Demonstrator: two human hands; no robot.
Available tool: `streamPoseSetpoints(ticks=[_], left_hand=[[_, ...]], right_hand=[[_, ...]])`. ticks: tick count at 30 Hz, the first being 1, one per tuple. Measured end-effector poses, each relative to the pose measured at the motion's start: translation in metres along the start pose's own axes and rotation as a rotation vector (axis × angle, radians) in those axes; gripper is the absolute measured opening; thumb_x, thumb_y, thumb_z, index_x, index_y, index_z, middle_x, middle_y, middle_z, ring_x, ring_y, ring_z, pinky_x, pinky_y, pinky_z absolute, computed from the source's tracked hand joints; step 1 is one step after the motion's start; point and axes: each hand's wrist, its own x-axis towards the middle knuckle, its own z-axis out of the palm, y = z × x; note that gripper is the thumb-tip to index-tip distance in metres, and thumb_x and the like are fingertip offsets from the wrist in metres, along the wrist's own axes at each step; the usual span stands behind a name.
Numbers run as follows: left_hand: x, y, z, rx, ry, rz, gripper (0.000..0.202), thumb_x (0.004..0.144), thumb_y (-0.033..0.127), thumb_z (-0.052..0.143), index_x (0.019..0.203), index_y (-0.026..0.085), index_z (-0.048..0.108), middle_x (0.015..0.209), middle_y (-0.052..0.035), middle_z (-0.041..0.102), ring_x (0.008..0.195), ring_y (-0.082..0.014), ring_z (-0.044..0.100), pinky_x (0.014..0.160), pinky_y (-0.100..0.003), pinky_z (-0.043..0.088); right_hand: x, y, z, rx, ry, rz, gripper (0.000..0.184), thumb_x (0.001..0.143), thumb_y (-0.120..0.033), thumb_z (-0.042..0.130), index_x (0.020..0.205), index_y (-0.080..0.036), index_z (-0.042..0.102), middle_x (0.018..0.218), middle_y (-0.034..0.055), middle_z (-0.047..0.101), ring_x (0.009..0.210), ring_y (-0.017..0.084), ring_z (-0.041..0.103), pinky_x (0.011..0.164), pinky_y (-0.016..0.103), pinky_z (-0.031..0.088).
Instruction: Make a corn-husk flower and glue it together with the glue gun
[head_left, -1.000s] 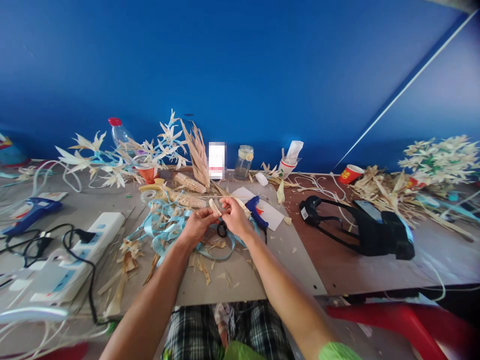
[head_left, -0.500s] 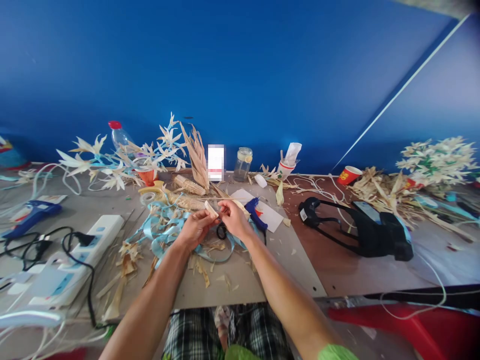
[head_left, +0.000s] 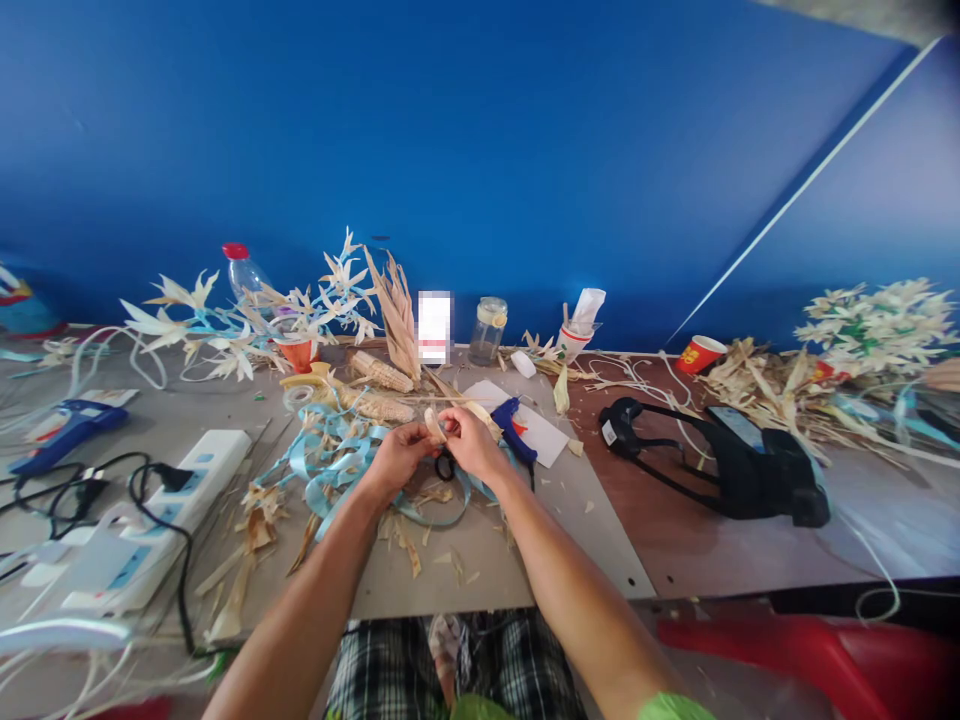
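Observation:
My left hand (head_left: pixel 397 455) and my right hand (head_left: pixel 471 440) meet above the middle of the table, and both pinch a small pale strip of corn husk (head_left: pixel 434 425) between fingertips. Under the hands lie black scissors (head_left: pixel 445 464), a tangle of light blue ribbon (head_left: pixel 330 452) and husk scraps (head_left: pixel 405 535). A blue glue gun (head_left: pixel 514 428) rests on white paper (head_left: pixel 541 432) just right of my right hand. Dried corn cobs (head_left: pixel 375 390) lie behind my left hand.
A white power strip (head_left: pixel 142 530) with black cables sits at left, beside another blue glue gun (head_left: pixel 64 428). Husk flowers (head_left: pixel 247 320), a bottle (head_left: pixel 241 272), a jar (head_left: pixel 487 325) and cups (head_left: pixel 697 352) line the back. A black strapped device (head_left: pixel 750 465) lies at right.
The hands stayed together on the husk strip, which now looks curled or rolled at its tip. The view shifted slightly.

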Motion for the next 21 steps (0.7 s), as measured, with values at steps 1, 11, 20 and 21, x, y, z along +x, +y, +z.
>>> streamPoseSetpoints(ticks=[1,11,20,21], left_hand=[[0.0004,-0.0004,-0.0004,0.011,-0.004,0.012,0.026,0.06,0.036,0.074,0.07,0.013,0.066,0.065,-0.0019,0.063,0.06,-0.012,0.052,0.061,-0.025,0.04],[0.0034,-0.0066,-0.0048,0.185,0.001,0.07,0.02,0.065,0.033,0.069,0.069,0.014,0.065,0.062,-0.0008,0.06,0.057,-0.012,0.048,0.056,-0.024,0.036],[0.0048,-0.0084,-0.0051,0.228,-0.007,0.07,0.017,0.064,0.03,0.067,0.063,0.014,0.061,0.057,0.0014,0.055,0.053,-0.0104,0.043,0.054,-0.023,0.033],[0.0048,-0.0081,-0.005,0.227,-0.01,0.068,0.018,0.064,0.031,0.067,0.062,0.014,0.06,0.056,0.0014,0.055,0.052,-0.0104,0.043,0.054,-0.023,0.033]], right_hand=[[0.0,-0.0001,-0.0006,0.006,-0.012,0.015,0.024,0.07,-0.012,0.055,0.093,-0.018,0.06,0.08,0.0016,0.058,0.074,0.014,0.055,0.072,0.026,0.047],[0.0004,-0.0013,-0.0027,0.007,-0.01,0.029,0.022,0.071,-0.013,0.052,0.091,-0.019,0.06,0.078,0.0012,0.058,0.072,0.014,0.055,0.071,0.027,0.046],[0.0009,-0.003,-0.0045,-0.008,-0.018,0.047,0.019,0.071,-0.014,0.054,0.088,-0.018,0.061,0.073,0.0001,0.057,0.069,0.014,0.054,0.069,0.027,0.045],[0.0009,-0.0032,-0.0047,-0.007,-0.019,0.046,0.018,0.071,-0.014,0.054,0.088,-0.019,0.06,0.073,-0.0004,0.057,0.068,0.013,0.053,0.069,0.026,0.045]])
